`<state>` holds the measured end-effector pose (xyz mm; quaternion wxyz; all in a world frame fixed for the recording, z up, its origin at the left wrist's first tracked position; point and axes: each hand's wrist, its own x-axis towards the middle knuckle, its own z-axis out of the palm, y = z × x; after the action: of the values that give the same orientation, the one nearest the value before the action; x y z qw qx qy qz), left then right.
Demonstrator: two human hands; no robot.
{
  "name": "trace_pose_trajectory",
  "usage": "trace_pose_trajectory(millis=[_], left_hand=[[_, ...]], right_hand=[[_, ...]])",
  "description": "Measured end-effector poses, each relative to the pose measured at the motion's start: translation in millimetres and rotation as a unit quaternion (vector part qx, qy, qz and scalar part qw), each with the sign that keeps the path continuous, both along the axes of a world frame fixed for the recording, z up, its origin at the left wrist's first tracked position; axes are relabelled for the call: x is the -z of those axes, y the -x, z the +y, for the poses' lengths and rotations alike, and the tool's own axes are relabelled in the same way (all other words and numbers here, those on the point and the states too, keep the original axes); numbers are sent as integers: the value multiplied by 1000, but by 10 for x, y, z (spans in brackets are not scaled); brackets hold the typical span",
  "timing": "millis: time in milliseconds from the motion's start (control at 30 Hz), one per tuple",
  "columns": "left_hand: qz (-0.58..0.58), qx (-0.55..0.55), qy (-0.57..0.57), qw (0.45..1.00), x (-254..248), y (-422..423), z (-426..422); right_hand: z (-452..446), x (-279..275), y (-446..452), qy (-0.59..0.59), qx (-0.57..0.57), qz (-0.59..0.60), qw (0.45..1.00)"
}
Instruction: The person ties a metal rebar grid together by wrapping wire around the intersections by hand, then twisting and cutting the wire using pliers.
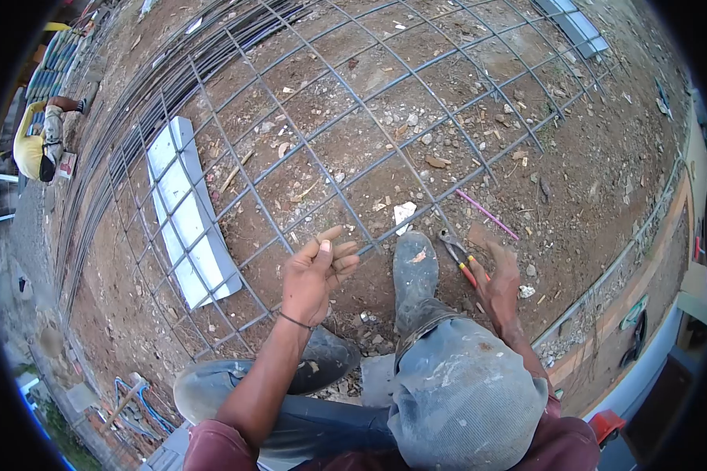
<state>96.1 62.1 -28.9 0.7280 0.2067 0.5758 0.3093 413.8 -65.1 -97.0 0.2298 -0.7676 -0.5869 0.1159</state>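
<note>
My left hand [314,275] is near the edge of a steel rebar mesh [359,100]. Its fingers are loosely stretched and apart, and I see nothing between them. In my right hand [496,286] is a pair of pincers [465,267] with red and yellow handles. Their metal jaws point toward the near corner of the mesh, beside the toe of my right boot [416,263]. The index finger of that hand sticks out past the handles.
White metal channels [177,200] and a grey one [577,27] lie beneath the mesh. Long loose bars [126,149] are bundled at the left. A pink stick [487,214] rests on the rubble-strewn soil. Another person in yellow [30,153] bends at the far left.
</note>
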Motion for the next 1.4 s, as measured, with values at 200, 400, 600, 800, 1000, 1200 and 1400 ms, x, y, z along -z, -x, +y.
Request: trace_pose_trajectory(millis=[200,400,600,800,1000,1200,1400], left_hand=[[-8,60,-43,997,-128,-30,79],[51,32,-84,995,-99,69,149],[36,-82,-28,996,-74,-43,213],[32,-58,-29,997,23,-49,350],[79,62,-214,972,105,-259,448],[117,12,-140,983,433,-522,1060],[346,291,-329,829,1339,-757,1421]], right_hand=[[1207,-816,679,25,-246,313,917],[1306,-465,1078,179,-223,396,873],[814,-284,958,107,-172,542,816],[924,-441,565,129,-352,507,776],[1322,-487,634,198,-164,531,807],[1409,-37,987,186,15,731,656],[1190,180,774,171,228,674,682]])
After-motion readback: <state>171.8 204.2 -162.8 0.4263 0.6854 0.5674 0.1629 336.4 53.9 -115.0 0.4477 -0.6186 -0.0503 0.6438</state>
